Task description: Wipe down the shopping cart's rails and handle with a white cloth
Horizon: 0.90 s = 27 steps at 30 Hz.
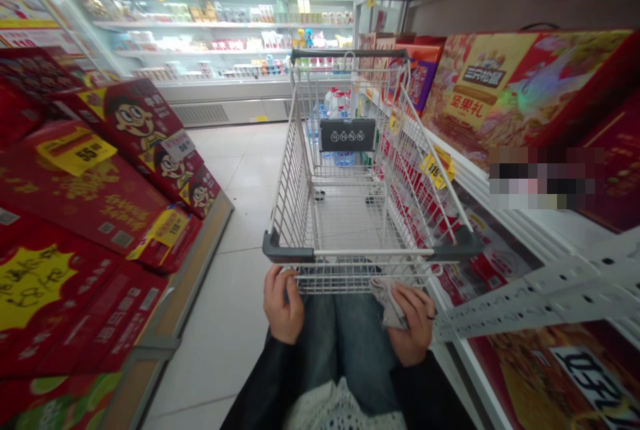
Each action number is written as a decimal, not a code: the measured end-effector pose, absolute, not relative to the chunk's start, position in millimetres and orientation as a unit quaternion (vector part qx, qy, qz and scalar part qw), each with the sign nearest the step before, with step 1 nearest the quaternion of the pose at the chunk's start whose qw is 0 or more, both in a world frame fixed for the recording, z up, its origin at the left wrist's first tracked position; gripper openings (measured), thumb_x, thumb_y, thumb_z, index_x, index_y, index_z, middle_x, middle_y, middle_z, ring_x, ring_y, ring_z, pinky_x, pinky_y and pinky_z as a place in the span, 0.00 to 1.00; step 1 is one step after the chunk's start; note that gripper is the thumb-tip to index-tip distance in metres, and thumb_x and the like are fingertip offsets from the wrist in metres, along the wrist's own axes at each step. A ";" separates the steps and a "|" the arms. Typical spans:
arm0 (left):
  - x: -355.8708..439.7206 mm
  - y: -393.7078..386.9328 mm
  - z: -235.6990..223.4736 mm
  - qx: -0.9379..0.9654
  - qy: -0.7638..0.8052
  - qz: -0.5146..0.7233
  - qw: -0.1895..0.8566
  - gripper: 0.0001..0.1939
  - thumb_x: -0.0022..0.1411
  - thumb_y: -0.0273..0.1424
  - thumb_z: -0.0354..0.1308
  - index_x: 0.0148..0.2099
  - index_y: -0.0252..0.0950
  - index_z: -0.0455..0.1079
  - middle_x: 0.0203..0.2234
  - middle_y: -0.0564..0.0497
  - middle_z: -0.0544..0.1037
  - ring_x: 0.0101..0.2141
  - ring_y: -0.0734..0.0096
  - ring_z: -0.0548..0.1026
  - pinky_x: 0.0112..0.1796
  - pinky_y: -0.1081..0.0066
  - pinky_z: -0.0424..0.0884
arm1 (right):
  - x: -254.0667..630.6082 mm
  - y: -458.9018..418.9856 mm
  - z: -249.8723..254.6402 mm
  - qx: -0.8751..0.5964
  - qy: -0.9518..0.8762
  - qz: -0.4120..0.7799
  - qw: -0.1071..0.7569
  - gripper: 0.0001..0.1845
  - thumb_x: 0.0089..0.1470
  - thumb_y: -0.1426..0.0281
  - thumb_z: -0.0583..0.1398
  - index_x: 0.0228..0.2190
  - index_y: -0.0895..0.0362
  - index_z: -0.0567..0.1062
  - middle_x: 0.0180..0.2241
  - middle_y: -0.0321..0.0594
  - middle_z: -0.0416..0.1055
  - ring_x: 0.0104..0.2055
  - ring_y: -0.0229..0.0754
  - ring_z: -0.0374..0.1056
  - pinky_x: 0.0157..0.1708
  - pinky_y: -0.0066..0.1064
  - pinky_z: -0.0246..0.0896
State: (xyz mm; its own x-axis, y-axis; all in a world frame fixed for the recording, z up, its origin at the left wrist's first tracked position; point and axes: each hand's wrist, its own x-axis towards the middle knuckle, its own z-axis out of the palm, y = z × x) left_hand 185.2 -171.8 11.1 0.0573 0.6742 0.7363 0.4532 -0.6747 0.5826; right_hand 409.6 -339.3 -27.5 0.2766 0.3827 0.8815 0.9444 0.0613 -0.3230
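A white wire shopping cart (300, 170) with grey corner caps stands in the aisle right before me, its basket empty. My left hand (283, 307) is curled around the cart's near bar at the left. My right hand (414, 323) grips the same bar at the right, with a crumpled grey cloth (387, 300) pressed under its fingers and a dark ring on one finger. Below the hands show my jeans and dark sleeves.
Red gift boxes (95, 197) with yellow price tags are stacked on a low display at left. A white shelf (540, 223) with red and gold gift boxes (505, 90) runs along the right. A lit refrigerated case (225, 23) closes the far end of the tiled aisle.
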 end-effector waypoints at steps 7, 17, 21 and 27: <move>187.1 -171.5 12.4 0.719 0.391 0.566 0.096 0.10 0.74 0.28 0.52 0.44 0.38 0.75 0.48 0.44 0.77 0.53 0.61 0.76 0.55 0.64 0.71 | 409.2 -340.3 -32.1 -0.626 -0.555 -0.255 0.485 0.23 0.60 0.81 0.60 0.54 0.54 0.79 0.49 0.44 0.80 0.54 0.50 0.71 0.53 0.46 0.71; 185.8 -169.6 10.3 0.723 0.397 0.560 0.082 0.11 0.75 0.30 0.51 0.44 0.38 0.75 0.47 0.44 0.77 0.52 0.61 0.76 0.55 0.64 0.71 | 417.5 -344.9 -31.5 -0.632 -0.554 -0.252 0.480 0.24 0.59 0.81 0.60 0.54 0.53 0.79 0.49 0.44 0.81 0.54 0.50 0.72 0.53 0.46 0.71; 185.8 -170.2 10.2 0.727 0.395 0.555 0.087 0.11 0.76 0.31 0.50 0.44 0.38 0.75 0.49 0.43 0.77 0.54 0.60 0.75 0.56 0.62 0.70 | 423.7 -348.6 -30.3 -0.634 -0.510 -0.287 0.505 0.26 0.57 0.81 0.63 0.56 0.52 0.79 0.49 0.45 0.81 0.55 0.52 0.72 0.53 0.48 0.72; 185.8 -172.8 12.3 0.727 0.391 0.558 0.091 0.11 0.76 0.30 0.50 0.45 0.37 0.74 0.49 0.43 0.76 0.54 0.61 0.75 0.57 0.63 0.70 | 416.8 -345.0 -29.8 -0.636 -0.538 -0.271 0.482 0.24 0.59 0.81 0.62 0.54 0.52 0.79 0.48 0.44 0.81 0.53 0.50 0.72 0.52 0.46 0.72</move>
